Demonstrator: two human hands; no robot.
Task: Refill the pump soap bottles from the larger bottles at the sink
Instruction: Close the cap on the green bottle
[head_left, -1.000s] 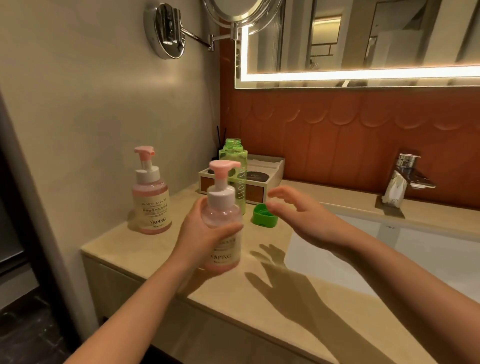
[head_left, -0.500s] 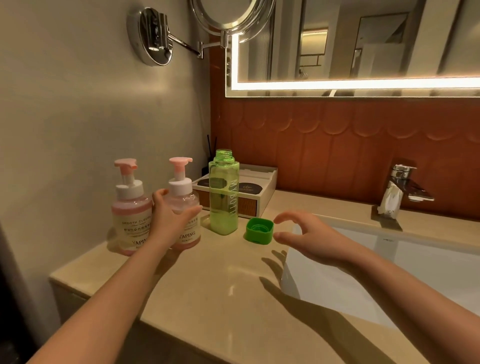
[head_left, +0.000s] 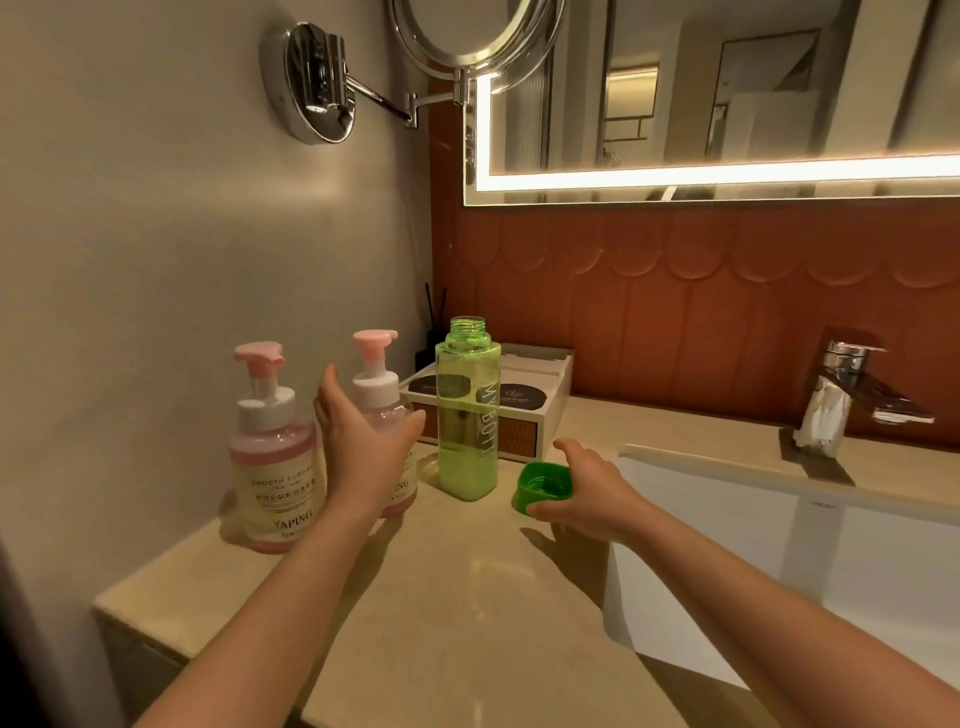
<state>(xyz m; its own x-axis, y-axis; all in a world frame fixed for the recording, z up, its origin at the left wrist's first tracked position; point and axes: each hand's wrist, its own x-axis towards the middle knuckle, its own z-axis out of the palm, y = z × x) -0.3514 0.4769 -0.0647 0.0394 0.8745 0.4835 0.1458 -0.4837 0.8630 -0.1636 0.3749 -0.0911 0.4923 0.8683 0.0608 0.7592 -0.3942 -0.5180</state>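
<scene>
At 9 o'clock of the open green bottle (head_left: 467, 431), the left hand (head_left: 363, 447) rests wide against a pump bottle (head_left: 376, 395). At 3 o'clock the right hand (head_left: 592, 493) pinches the green cap (head_left: 543, 483), probably best seated level before twisting.

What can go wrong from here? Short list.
1. The green bottle stands uncapped, tall and narrow, between the left hand and the right hand; a bump from either might tip it and spill.
2. The right hand grips the green cap near the sink; a slip might drop it into the basin.
3. The nearer pump bottle stands close to the wall-side pump bottle; the left hand might knock one.
</scene>
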